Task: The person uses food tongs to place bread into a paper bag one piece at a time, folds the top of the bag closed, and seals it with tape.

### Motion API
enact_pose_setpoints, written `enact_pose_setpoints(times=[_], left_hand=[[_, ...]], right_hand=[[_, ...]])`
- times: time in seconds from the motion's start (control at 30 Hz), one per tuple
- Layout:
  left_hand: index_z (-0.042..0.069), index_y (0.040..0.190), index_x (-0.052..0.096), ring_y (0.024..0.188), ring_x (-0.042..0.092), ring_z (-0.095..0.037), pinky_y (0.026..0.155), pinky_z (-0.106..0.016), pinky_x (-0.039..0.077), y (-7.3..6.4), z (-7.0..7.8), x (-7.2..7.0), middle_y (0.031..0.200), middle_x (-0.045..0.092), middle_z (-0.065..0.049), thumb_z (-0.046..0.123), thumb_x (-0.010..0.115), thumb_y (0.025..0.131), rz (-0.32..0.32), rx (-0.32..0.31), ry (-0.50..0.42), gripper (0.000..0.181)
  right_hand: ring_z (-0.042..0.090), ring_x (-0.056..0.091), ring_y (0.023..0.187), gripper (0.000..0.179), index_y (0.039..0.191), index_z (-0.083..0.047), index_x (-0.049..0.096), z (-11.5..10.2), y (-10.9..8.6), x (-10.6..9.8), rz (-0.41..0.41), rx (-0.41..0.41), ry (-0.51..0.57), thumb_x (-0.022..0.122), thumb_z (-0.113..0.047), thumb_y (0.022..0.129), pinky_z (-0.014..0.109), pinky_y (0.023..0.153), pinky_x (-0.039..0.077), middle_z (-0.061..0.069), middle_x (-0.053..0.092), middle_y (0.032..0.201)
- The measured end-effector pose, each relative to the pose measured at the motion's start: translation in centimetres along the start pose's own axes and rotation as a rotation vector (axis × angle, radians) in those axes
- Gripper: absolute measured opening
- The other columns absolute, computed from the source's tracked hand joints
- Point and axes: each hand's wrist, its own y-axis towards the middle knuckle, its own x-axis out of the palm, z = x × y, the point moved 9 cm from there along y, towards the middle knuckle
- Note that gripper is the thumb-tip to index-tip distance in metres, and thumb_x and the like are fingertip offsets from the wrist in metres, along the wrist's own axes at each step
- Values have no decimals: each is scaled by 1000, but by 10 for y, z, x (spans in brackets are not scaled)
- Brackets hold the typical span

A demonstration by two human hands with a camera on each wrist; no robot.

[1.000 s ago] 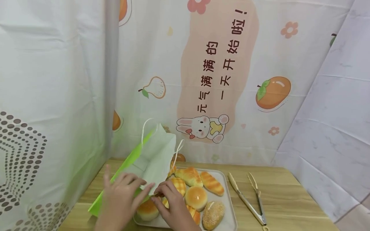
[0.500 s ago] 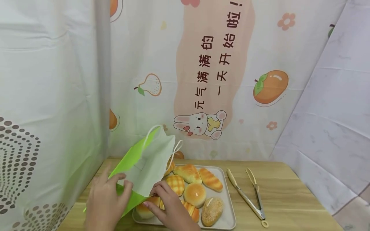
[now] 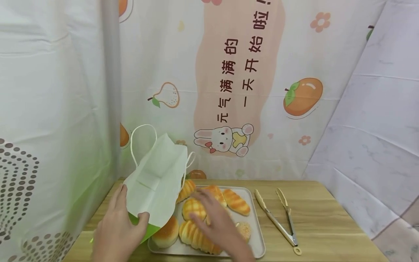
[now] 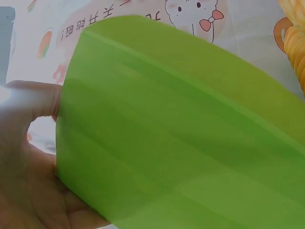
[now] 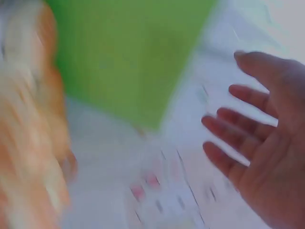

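Note:
A green paper gift bag (image 3: 154,182) with a white inside and white cord handles leans on the table, its mouth tilted up toward me. My left hand (image 3: 119,225) grips the bag by its near rim; in the left wrist view the thumb and fingers of the left hand (image 4: 33,157) lie around the bag's green side (image 4: 167,133). Over the breads, my right hand (image 3: 219,222) is blurred, apart from the bag. The right wrist view has the right hand (image 5: 267,129) with fingers spread and holding nothing. A round bun (image 3: 167,233) lies just beside the bag's rim.
A pale tray (image 3: 258,233) bears several breads, among them a ridged loaf (image 3: 193,234), a checked bun (image 3: 193,208) and a striped roll (image 3: 237,202). Metal tongs (image 3: 281,227) lie spread to the tray's right on the wooden table (image 3: 327,225). Printed curtains (image 3: 163,47) stand behind.
My right hand has let go of the bag's rim and moved right over the breads. The left hand has taken the rim, and the bag's mouth has opened wider and shifted left.

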Motion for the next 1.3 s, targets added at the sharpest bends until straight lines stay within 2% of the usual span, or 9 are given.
enact_pose_setpoints(times=[0.13, 0.27, 0.47, 0.6, 0.7, 0.9, 1.03, 1.13, 1.3], left_hand=[[-5, 135, 41, 49, 52, -33, 38, -43, 38, -1, -3, -1, 138, 47, -20, 20, 62, 69, -18, -26, 5, 74], [-3, 138, 39, 46, 49, -29, 37, -42, 37, -2, -5, -2, 139, 46, -19, 22, 63, 69, -35, -37, 7, 77], [-6, 138, 38, 47, 51, -29, 38, -40, 37, -3, -6, -6, 138, 46, -22, 23, 65, 69, -48, -18, 8, 79], [-6, 137, 38, 44, 49, -28, 37, -38, 35, -2, -8, -7, 137, 46, -23, 24, 66, 69, -49, -13, 11, 79], [-6, 137, 38, 47, 52, -31, 37, -41, 37, -1, -9, -7, 137, 46, -23, 25, 66, 69, -45, -4, 4, 80], [-6, 138, 37, 53, 57, -35, 37, -42, 39, -1, -7, -2, 138, 46, -23, 25, 66, 70, -53, 13, -15, 80], [-6, 138, 37, 53, 57, -36, 37, -42, 38, -1, -6, 1, 138, 45, -23, 25, 65, 71, -56, 13, -24, 79], [-6, 137, 38, 60, 60, -42, 38, -47, 40, -2, -5, -2, 137, 46, -23, 24, 64, 72, -36, 28, -35, 77], [-6, 135, 41, 70, 61, -48, 40, -56, 42, -4, -6, -6, 135, 48, -23, 23, 65, 71, 4, 46, -56, 74]], right_hand=[[32, 51, 117, 42, 127, -16, 54, 58, -18, -60, 122, 191, -102, 61, -30, 88, 58, 89, 50, 11, 50, 134], [48, 53, 107, 47, 119, -1, 57, 121, -54, -89, 5, 345, -321, 67, -29, 82, 66, 81, 48, 30, 50, 126], [55, 52, 96, 70, 118, 15, 49, 197, -107, -84, -271, 532, -488, 73, -34, 74, 64, 79, 49, 40, 50, 112], [53, 54, 89, 83, 122, 18, 43, 225, -122, -76, -316, 558, -543, 73, -41, 72, 60, 74, 52, 40, 50, 106], [43, 55, 77, 66, 108, 10, 53, 238, -126, -72, -316, 533, -559, 74, -41, 71, 54, 64, 53, 31, 51, 94], [32, 48, 66, 49, 82, -3, 48, 265, -125, -69, -316, 557, -542, 73, -43, 72, 47, 51, 48, 21, 41, 84], [37, 49, 69, 76, 113, 9, 46, 282, -123, -69, -290, 584, -483, 75, -45, 68, 52, 57, 49, 30, 46, 86], [41, 55, 73, 114, 136, 19, 14, 286, -123, -72, -244, 644, -357, 80, -39, 63, 56, 67, 51, 41, 52, 90], [44, 52, 93, 112, 128, 27, 8, 279, -136, -78, -185, 877, -82, 80, -31, 64, 55, 84, 49, 44, 45, 107]])
